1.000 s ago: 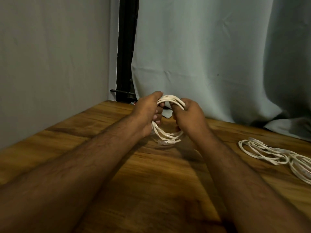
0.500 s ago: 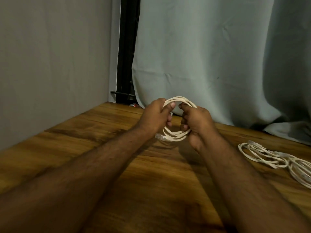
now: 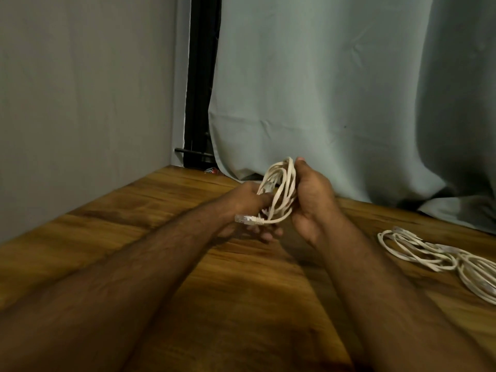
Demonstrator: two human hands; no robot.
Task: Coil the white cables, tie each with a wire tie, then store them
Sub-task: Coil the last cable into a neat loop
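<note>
A: Wooden table [image 3: 241,304] below, loose cables [image 3: 429,253] lying well right (untied, it seems).

B: Coiled white cable [image 3: 281,189] held above, between right hand [image 3: 314,200] wrapped round its loops and left hand [image 3: 249,202] pinching beside.

A: Plug [image 3: 245,219] dangling free. Could spring apart if loosened; no tie visible.

White cable coil [image 3: 281,191]; brown wood-grain table [image 3: 241,304]; pale grey-green curtain [image 3: 322,89].

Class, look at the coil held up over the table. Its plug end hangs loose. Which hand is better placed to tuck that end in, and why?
Probably the left hand. The plug end sticks out right beside it, while the right hand grips the coil along its far side and keeps the loops together.
</note>
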